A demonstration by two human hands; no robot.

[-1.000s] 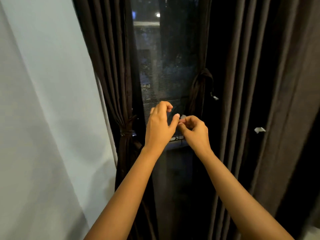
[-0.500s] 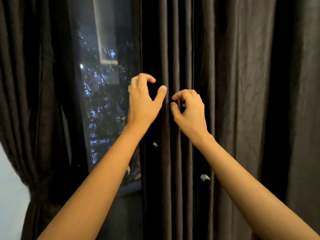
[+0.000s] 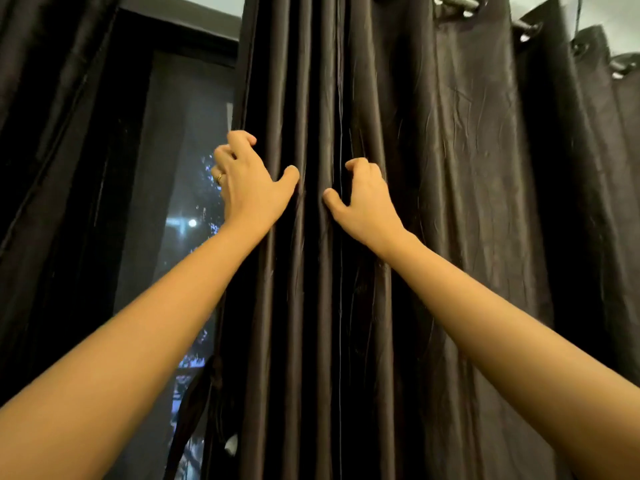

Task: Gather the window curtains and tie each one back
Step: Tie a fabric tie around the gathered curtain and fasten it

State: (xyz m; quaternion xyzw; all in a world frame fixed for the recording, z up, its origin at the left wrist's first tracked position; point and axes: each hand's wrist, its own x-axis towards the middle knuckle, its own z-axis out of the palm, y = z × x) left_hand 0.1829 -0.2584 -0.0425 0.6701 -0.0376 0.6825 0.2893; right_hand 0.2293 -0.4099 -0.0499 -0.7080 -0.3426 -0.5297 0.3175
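Dark brown eyelet curtain point(image 3: 450, 202) hanging in long pleats through the middle of the view, from 12 o'clock down to 6 o'clock and spreading toward 3 o'clock, not yet tied back. Left hand point(image 3: 252, 188) clamped on its free edge, just to 9 o'clock of centre, fingers hooked round behind the cloth, thumb laid on the front fold. Right hand point(image 3: 365, 202) near it on the 3 o'clock side, a few pleats between, fingers curled into a fold and thumb pinching against it.

To gather well, probably: sweep the free edge toward 3 o'clock, stacking pleat on pleat into the right hand; keep both grips level to avoid twisting the bundle; pull sideways rather than down, sparing the eyelets on the curtain rod point(image 3: 457, 3) at 1 o'clock.

Both forearms raised and nearly straight, coming up from 7 and 5 o'clock, wrists bent slightly back. Ring point(image 3: 220, 177) on a left finger. Night-lit window pane point(image 3: 180, 202) at 9 o'clock
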